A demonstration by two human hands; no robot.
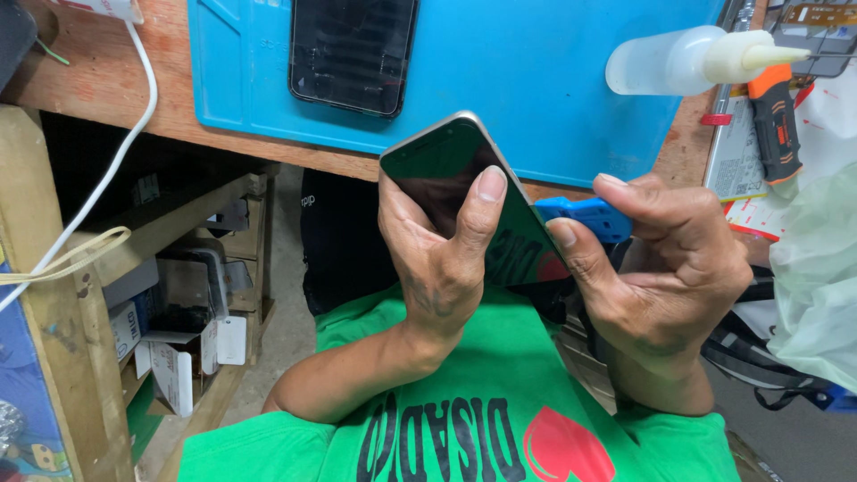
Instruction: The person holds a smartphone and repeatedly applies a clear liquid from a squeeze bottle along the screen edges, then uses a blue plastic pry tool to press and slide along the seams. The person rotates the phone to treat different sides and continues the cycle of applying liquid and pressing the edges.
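Head view: a dark-screened phone [464, 201] is gripped upright in the left hand [439, 259] — thumb laid across the glass, fingers wrapped behind — held near the body, in front of the wooden bench edge. A blue plastic pry tool [585, 217] is pinched between thumb and forefinger of the right hand [665, 277], its tip touching the phone's right edge. Farther off, a second phone [353, 54] lies on a blue mat [553, 80]; a white squeeze bottle [687, 61] and an orange-black screwdriver [775, 125] lie to the right.
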